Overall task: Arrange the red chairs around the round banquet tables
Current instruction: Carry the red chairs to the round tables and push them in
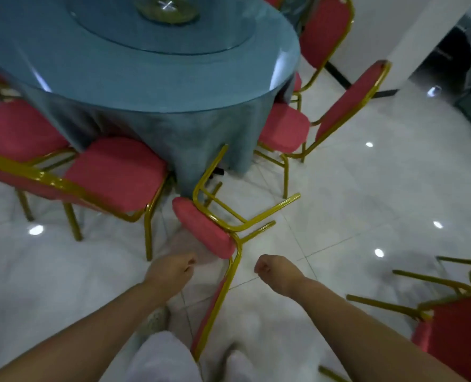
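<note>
A red chair [204, 230] is lying tipped on the white tiled floor [353, 205], its padded seat turned on edge and its gold legs pointing up and to the right, the front ones reaching toward the skirt of the round counter [146, 78]. Its backrest is running down toward the person's feet, passing between the two forearms. The left hand [173, 267] is hovering just left of the seat's lower edge and the right hand [273, 268] just right of the gold frame; both are curling into loose fists, and neither is gripping anything or touching the chair. The seat cushion is a pinkish red with a shiny gold tubular frame. No writing or brand mark is readable anywhere.

The counter is wearing a blue-grey cloth under a glass top with a glass turntable [157, 26] at its middle. Matching chairs are standing around it: one close on the left [116, 172], another further left [16, 130], one on the right [284, 128] and another behind it [322, 31]. More overturned chairs [454, 326] are lying at the lower right.
</note>
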Available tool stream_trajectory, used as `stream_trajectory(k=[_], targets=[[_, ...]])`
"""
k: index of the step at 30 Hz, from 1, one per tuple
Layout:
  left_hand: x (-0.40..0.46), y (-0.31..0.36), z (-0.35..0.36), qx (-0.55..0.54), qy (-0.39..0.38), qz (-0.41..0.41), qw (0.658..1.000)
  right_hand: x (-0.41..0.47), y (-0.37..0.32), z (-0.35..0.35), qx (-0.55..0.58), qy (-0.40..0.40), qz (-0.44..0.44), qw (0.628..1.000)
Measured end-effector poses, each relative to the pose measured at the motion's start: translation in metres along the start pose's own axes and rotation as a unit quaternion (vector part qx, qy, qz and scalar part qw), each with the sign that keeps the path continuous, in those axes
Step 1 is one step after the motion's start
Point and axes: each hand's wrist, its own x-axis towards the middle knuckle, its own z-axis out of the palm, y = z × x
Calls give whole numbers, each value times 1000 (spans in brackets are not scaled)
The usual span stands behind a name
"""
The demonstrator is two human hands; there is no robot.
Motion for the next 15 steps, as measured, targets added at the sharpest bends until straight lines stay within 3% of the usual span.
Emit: stream_trajectory(k=[9,15], targets=[[-129,-24,72,-31,11,-191,981,1,-4,78,-103,-100,-73,987],[-171,-52,130,-50,7,-236,970,8,-15,168,-141,-149,-100,973]])
